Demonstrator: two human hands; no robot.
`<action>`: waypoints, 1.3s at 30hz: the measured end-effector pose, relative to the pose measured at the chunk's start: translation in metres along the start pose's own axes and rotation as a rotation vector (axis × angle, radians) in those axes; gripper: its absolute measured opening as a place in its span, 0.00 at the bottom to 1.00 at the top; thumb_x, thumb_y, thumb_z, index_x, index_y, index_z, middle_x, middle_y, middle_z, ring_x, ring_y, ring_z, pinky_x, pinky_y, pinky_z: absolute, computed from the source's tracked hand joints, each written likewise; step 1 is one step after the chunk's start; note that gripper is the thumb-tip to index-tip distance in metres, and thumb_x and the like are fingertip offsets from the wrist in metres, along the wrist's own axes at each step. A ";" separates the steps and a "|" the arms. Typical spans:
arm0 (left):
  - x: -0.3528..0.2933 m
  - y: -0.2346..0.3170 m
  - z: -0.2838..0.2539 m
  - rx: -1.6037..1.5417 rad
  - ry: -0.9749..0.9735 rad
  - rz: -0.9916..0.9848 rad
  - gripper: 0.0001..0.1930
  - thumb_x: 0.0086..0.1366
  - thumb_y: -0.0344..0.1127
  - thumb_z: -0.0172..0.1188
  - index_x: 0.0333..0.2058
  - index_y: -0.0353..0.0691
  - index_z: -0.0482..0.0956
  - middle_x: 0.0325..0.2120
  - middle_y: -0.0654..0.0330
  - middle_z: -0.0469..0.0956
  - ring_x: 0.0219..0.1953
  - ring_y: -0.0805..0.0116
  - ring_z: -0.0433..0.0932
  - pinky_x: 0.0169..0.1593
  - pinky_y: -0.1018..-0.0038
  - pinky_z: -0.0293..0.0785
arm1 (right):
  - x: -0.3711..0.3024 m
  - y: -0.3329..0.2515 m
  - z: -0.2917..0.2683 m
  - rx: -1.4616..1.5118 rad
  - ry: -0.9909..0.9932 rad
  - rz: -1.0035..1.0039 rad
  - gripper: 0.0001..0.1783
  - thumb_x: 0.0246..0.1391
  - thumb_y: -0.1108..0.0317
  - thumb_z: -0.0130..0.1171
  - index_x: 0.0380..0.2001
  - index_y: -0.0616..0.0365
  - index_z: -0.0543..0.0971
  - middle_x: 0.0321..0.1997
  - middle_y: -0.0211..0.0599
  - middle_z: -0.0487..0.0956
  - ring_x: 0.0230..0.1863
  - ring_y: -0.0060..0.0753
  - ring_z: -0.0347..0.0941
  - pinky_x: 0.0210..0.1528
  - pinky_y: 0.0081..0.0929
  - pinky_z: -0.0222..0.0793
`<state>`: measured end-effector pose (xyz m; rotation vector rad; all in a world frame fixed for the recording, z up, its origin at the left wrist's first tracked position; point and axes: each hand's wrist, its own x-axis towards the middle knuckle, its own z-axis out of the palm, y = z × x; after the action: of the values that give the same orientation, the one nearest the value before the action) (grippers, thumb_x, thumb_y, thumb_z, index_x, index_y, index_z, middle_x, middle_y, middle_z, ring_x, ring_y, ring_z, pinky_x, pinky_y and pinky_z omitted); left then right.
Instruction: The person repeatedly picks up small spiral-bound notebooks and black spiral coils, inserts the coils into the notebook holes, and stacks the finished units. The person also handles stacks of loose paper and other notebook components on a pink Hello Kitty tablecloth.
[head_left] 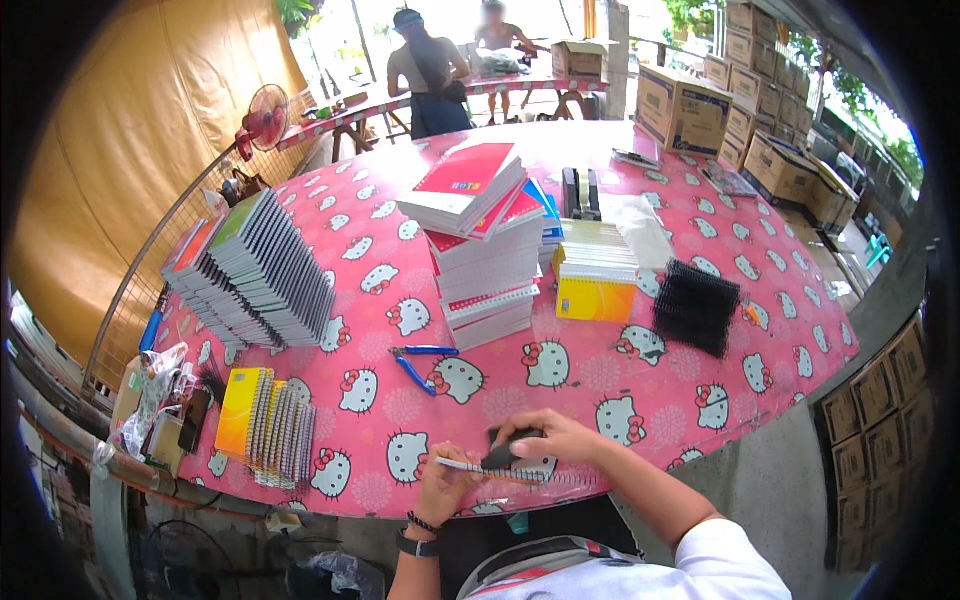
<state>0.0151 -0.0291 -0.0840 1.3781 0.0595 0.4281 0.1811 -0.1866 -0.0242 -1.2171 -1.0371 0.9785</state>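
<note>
Notebook (500, 472) lies flat at the near bench (600, 390) edge; left hand (445, 488) pinches its left end, steadying it; right hand (555, 435) curls closed over a black comb piece (500, 455) on the spine; pliers (418, 362) just beyond, within reach; notebook stacks (485, 240) farther back.

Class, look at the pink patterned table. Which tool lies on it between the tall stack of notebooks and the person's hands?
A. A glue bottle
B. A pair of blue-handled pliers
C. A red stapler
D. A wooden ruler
B: the blue-handled pliers lie open on the pink table, in front of the tall stack of notebooks and beyond the left hand and right hand.
</note>
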 end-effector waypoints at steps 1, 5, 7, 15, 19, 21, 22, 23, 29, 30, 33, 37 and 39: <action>-0.001 0.002 0.001 -0.003 0.001 -0.007 0.17 0.54 0.20 0.63 0.37 0.40 0.64 0.33 0.63 0.66 0.40 0.71 0.69 0.52 0.71 0.66 | 0.000 -0.001 0.006 0.169 0.013 -0.170 0.26 0.48 0.47 0.63 0.34 0.64 0.78 0.31 0.43 0.79 0.36 0.29 0.74 0.41 0.29 0.68; 0.002 -0.006 -0.007 0.102 -0.015 0.019 0.17 0.53 0.19 0.62 0.37 0.41 0.65 0.33 0.64 0.66 0.40 0.71 0.68 0.49 0.73 0.67 | 0.013 -0.010 -0.005 -0.442 0.043 0.260 0.24 0.50 0.50 0.62 0.36 0.63 0.79 0.32 0.39 0.79 0.36 0.26 0.73 0.40 0.28 0.67; 0.003 0.002 -0.002 0.105 -0.003 -0.006 0.16 0.54 0.20 0.61 0.36 0.41 0.65 0.33 0.64 0.66 0.40 0.71 0.68 0.48 0.74 0.67 | 0.015 -0.009 -0.009 -0.221 -0.016 0.151 0.23 0.49 0.51 0.64 0.36 0.63 0.79 0.30 0.37 0.78 0.35 0.24 0.73 0.39 0.28 0.68; 0.009 -0.009 -0.005 0.349 0.001 0.038 0.15 0.55 0.25 0.63 0.37 0.40 0.66 0.32 0.66 0.65 0.36 0.75 0.65 0.43 0.77 0.65 | 0.013 -0.018 0.005 -0.116 0.025 0.145 0.23 0.46 0.53 0.66 0.37 0.63 0.79 0.39 0.40 0.78 0.46 0.31 0.72 0.51 0.33 0.66; 0.009 -0.006 0.001 0.067 0.025 -0.076 0.17 0.54 0.30 0.67 0.37 0.41 0.66 0.32 0.66 0.66 0.36 0.76 0.65 0.42 0.78 0.65 | 0.018 -0.016 0.000 -0.926 0.338 -0.010 0.24 0.45 0.52 0.66 0.36 0.62 0.79 0.45 0.46 0.77 0.53 0.43 0.70 0.54 0.38 0.65; 0.010 -0.001 0.004 0.199 0.043 0.017 0.18 0.54 0.32 0.68 0.38 0.40 0.66 0.31 0.64 0.67 0.35 0.76 0.67 0.41 0.78 0.66 | 0.016 -0.007 -0.016 -1.166 0.494 -0.175 0.24 0.44 0.54 0.67 0.38 0.61 0.78 0.47 0.47 0.76 0.54 0.46 0.68 0.55 0.40 0.65; 0.012 0.006 0.005 0.325 0.056 0.045 0.18 0.55 0.32 0.67 0.38 0.40 0.66 0.31 0.64 0.68 0.35 0.76 0.68 0.41 0.77 0.67 | 0.017 -0.005 -0.022 -1.285 0.577 -0.264 0.24 0.43 0.55 0.67 0.40 0.60 0.78 0.48 0.47 0.76 0.55 0.48 0.67 0.55 0.41 0.64; 0.014 0.013 0.007 0.451 0.069 0.073 0.18 0.55 0.32 0.66 0.39 0.39 0.66 0.31 0.63 0.68 0.34 0.76 0.68 0.40 0.77 0.68 | 0.013 -0.004 -0.026 -1.160 0.492 -0.293 0.23 0.43 0.57 0.68 0.41 0.60 0.77 0.48 0.47 0.76 0.53 0.47 0.68 0.55 0.40 0.65; 0.032 0.050 0.036 0.487 0.136 0.215 0.13 0.59 0.31 0.62 0.41 0.36 0.71 0.32 0.61 0.74 0.33 0.74 0.73 0.37 0.76 0.70 | 0.003 -0.048 0.031 -0.627 0.339 -0.204 0.20 0.43 0.71 0.66 0.42 0.59 0.76 0.40 0.42 0.75 0.39 0.42 0.74 0.43 0.30 0.71; 0.032 0.054 0.039 0.419 0.171 0.195 0.12 0.59 0.31 0.62 0.39 0.35 0.72 0.32 0.61 0.74 0.33 0.74 0.73 0.37 0.77 0.70 | 0.003 -0.049 0.030 -0.617 0.351 -0.241 0.18 0.46 0.72 0.65 0.42 0.60 0.76 0.36 0.40 0.73 0.37 0.38 0.74 0.39 0.27 0.72; 0.031 0.060 0.042 0.290 0.219 0.149 0.08 0.61 0.29 0.60 0.37 0.34 0.74 0.33 0.61 0.75 0.35 0.75 0.73 0.39 0.78 0.70 | 0.001 -0.054 0.032 -0.560 0.380 -0.282 0.15 0.47 0.72 0.64 0.40 0.60 0.76 0.35 0.39 0.74 0.37 0.36 0.75 0.37 0.26 0.72; 0.026 0.065 0.043 0.310 0.189 0.160 0.07 0.62 0.26 0.58 0.38 0.34 0.74 0.36 0.61 0.72 0.39 0.76 0.71 0.44 0.79 0.69 | 0.002 -0.057 0.033 -0.545 0.403 -0.326 0.13 0.45 0.72 0.67 0.36 0.61 0.78 0.32 0.35 0.75 0.32 0.27 0.74 0.33 0.22 0.70; 0.025 0.069 0.045 0.329 0.221 0.190 0.06 0.61 0.28 0.59 0.37 0.34 0.75 0.34 0.60 0.74 0.37 0.75 0.73 0.41 0.78 0.70 | 0.003 -0.057 0.035 -0.533 0.409 -0.326 0.13 0.44 0.71 0.68 0.34 0.61 0.77 0.32 0.35 0.75 0.32 0.26 0.74 0.33 0.22 0.70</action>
<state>0.0331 -0.0544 -0.0041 1.6614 0.1883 0.7550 0.1499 -0.1809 0.0349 -1.5356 -1.1493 0.1806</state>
